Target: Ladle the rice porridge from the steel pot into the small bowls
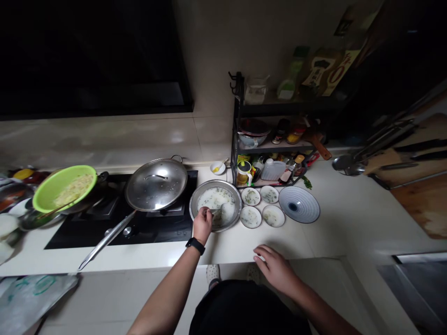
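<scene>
My left hand (202, 225), with a dark watch on its wrist, is closed round the handle of a metal ladle (219, 211). The ladle dips into a wide metal basin (193, 203) of whitish soup with green bits; its lower part is partly hidden. Just right of the basin, several small white bowls, among them a front-left bowl (250, 217), hold the same kind of soup. A larger blue-patterned bowl (303, 199) sits beside them. Over the counter's front edge hovers my right hand (274, 267), fingers loosely bent and apart, holding nothing.
A lidded pan (157, 184) stands on the black stove (139, 232), its long handle (104, 242) reaching past the counter's front edge. Farther left is a green basket (44, 197) of pale food. A spice rack (235, 125) stands behind the small bowls.
</scene>
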`<move>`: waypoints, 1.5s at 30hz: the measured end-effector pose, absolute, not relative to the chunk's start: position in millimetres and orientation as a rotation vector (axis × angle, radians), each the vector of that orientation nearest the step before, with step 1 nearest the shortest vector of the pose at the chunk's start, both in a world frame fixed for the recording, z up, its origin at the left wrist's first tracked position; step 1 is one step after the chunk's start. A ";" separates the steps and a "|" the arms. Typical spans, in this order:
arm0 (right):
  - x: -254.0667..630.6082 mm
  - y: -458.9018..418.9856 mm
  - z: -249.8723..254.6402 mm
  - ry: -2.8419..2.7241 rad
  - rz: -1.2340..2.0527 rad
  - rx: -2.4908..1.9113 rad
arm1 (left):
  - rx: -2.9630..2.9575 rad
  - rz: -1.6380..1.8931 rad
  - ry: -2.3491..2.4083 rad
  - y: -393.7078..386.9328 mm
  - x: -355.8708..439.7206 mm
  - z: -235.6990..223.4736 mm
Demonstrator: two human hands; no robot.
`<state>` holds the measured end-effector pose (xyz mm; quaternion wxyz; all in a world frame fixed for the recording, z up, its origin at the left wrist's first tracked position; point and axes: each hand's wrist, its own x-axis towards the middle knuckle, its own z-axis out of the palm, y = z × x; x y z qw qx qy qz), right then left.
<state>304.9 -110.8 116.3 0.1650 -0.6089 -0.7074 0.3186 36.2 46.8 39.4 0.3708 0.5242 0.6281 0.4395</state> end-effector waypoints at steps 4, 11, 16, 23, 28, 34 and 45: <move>293.8 -85.4 80.5 -2.124 0.732 -1.911 | 1.261 1.162 1.613 44.7 37.8 44.3; 322.1 -68.5 31.9 -2.280 0.745 -2.262 | 1.159 1.206 1.614 45.2 39.0 52.1; 336.2 -51.5 24.2 -2.399 0.914 -2.308 | 1.125 1.221 1.633 50.3 36.9 63.3; 343.1 -45.4 11.2 -2.494 1.003 -2.316 | 1.140 1.250 1.646 56.5 30.6 63.3; 346.0 -43.1 9.3 -2.512 1.063 -2.293 | 1.123 1.242 1.657 59.0 30.8 55.4; 347.5 -44.9 6.5 -2.514 1.057 -2.290 | 1.226 1.196 1.618 55.4 39.0 46.9; 330.2 -27.6 -3.6 -0.951 1.452 -1.902 | 0.893 1.291 1.639 63.6 37.4 42.4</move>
